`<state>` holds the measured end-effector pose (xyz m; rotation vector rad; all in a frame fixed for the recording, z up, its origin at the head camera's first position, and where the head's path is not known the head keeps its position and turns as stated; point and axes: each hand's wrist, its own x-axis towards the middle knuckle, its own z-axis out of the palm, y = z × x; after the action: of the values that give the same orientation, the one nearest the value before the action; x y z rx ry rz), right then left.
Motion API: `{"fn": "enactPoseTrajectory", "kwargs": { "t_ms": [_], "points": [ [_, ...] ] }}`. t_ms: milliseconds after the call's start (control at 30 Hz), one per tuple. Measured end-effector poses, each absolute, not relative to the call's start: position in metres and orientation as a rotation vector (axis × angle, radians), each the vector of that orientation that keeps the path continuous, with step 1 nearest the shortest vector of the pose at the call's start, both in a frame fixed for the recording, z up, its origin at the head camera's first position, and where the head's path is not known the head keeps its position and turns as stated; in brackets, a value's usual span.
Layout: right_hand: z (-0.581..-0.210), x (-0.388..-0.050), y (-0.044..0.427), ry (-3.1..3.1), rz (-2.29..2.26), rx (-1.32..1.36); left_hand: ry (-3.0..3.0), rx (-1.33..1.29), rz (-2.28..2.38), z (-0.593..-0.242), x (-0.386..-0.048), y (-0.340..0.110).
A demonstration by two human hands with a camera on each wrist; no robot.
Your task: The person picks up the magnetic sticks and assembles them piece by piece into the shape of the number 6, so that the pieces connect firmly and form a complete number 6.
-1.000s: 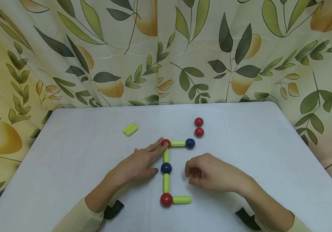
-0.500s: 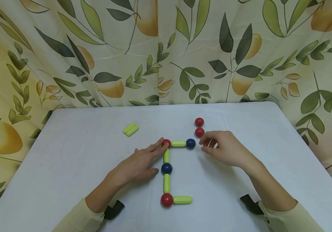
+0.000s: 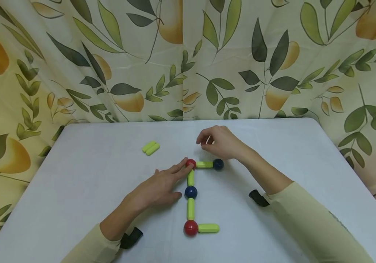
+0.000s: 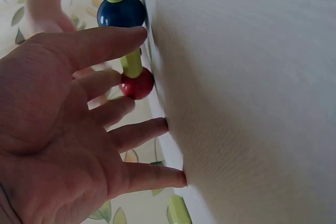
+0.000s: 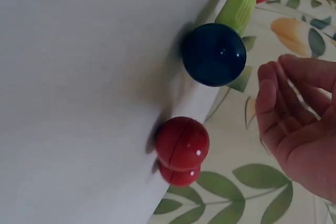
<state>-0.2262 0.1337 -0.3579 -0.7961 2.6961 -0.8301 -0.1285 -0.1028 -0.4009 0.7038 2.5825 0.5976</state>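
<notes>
My left hand [image 3: 158, 188] rests on the table with straight, spread fingers, its index and middle fingertips touching the upper red ball [image 3: 192, 161]. From that ball a green rod [image 3: 204, 164] runs right to a dark blue ball [image 3: 218, 164]. Below it, rods link a middle blue ball [image 3: 191, 192] and a lower red ball [image 3: 191, 228], from which another green rod [image 3: 208, 228] points right. Above the top rod hovers my right hand [image 3: 222, 142], fingers loosely bent, holding nothing. In the right wrist view, two loose red balls [image 5: 182, 142] lie beyond the blue one; the hand hides them in the head view.
Two green rods [image 3: 150, 148] lie side by side at the back left of the white table [image 3: 76, 175]. A patterned curtain [image 3: 161, 73] hangs behind the table's far edge. Black straps [image 3: 258, 198] show near both wrists.
My right hand has gone from the right of the figure, up past the blue ball, then left and farther back, covering the loose red balls. My left hand stays on the upper red ball.
</notes>
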Motion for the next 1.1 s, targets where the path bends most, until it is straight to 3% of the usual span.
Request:
{"fn": "enactPoseTrajectory", "kwargs": {
  "t_ms": [400,1100],
  "points": [
    [-0.352,-0.273,0.058,2.544,-0.595,-1.086,2.587,0.778,0.625,-0.402,-0.128,-0.105],
    [-0.372,-0.283,0.010,2.435,-0.344,-1.172,2.588,0.776,0.606,-0.403,-0.129,-0.106]
  ]
}}
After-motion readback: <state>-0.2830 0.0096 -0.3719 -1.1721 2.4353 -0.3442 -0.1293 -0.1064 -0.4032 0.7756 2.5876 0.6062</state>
